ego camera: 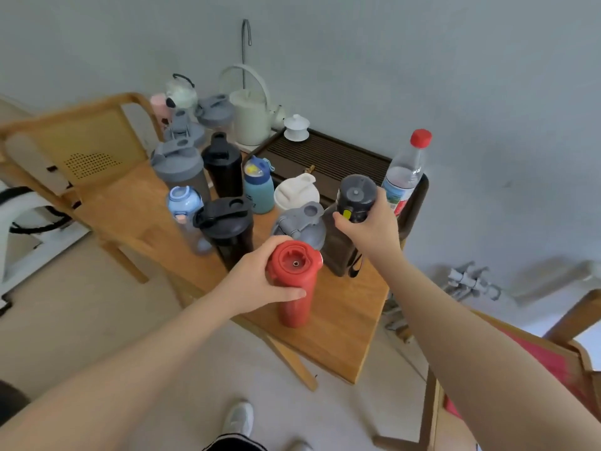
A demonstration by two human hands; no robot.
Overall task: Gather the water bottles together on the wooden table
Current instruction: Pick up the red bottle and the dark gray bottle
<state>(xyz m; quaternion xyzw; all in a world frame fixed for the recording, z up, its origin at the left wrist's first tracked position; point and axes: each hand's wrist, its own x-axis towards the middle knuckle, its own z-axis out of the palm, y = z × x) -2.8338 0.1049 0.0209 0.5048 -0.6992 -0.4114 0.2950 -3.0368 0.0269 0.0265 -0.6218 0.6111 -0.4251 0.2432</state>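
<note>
Left hand (pixel 257 278) wrapped round matte red plastic bottle (pixel 294 281), right hand (pixel 370 229) clasping dark translucent bottle (pixel 349 222); glossy wooden table (pixel 341 327) beneath

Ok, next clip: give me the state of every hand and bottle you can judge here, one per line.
left hand: gripping red bottle near its lid
right hand: gripping dark bottle near its cap
red bottle: upright, lid on
dark bottle: upright, capped
clear bottle: upright, red cap on, apart from the cluster
black shaker: upright, lid shut
</note>
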